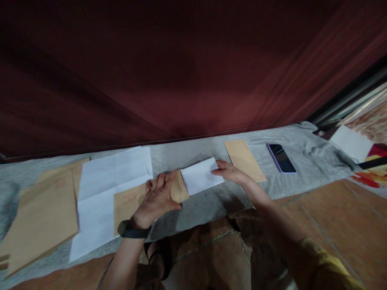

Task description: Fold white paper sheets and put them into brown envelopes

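Note:
A brown paper envelope lies on the grey cloth, partly over unfolded white paper. My left hand presses flat on it with fingers spread, a dark band on the wrist. From the envelope's right end a folded white sheet sticks out; whether its left edge is inside the opening or just against it I cannot tell. My right hand pinches the sheet's right edge between thumb and fingers. Just beyond that hand another brown envelope lies flat.
White sheets with fold creases lie left of my left hand. Several brown envelopes are stacked at the far left. A phone rests on the grey cloth at the right. A dark red curtain hangs behind; floor tiles lie in front.

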`<state>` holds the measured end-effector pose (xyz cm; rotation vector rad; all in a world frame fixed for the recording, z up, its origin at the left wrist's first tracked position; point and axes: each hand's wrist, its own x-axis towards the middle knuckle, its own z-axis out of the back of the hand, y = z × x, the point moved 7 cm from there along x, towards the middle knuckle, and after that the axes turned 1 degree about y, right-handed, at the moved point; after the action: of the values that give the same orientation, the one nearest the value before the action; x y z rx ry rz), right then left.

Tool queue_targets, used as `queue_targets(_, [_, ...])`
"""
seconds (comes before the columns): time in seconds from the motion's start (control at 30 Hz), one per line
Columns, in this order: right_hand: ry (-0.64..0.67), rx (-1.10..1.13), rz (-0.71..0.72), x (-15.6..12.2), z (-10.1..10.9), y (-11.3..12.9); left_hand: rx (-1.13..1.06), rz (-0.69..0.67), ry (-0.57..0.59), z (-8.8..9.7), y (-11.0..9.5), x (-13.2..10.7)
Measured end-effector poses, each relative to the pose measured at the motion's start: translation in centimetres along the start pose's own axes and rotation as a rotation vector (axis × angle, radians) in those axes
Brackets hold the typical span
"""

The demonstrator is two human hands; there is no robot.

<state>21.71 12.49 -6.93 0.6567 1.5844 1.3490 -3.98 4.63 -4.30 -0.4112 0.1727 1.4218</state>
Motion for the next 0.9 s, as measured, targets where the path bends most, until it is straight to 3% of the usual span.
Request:
queue_targets(0.27, [0.063,-0.014,0.006,-0.1,-0.1,0.7,0.022,-0.015,-0.012,0.0,-0.1,0.1])
queue_targets(0.5, [0.093,-0.083,0.037,0.7,0.3,-0.1,0.036,-0.007,-0.015,-0.7,0.4,0.3])
queue_targets(0.9, [0.076,-0.172,-0.001,1.4,0.7,-1.1,-0.004,-0.031,-0.026,-0.1,0.1,0.1])
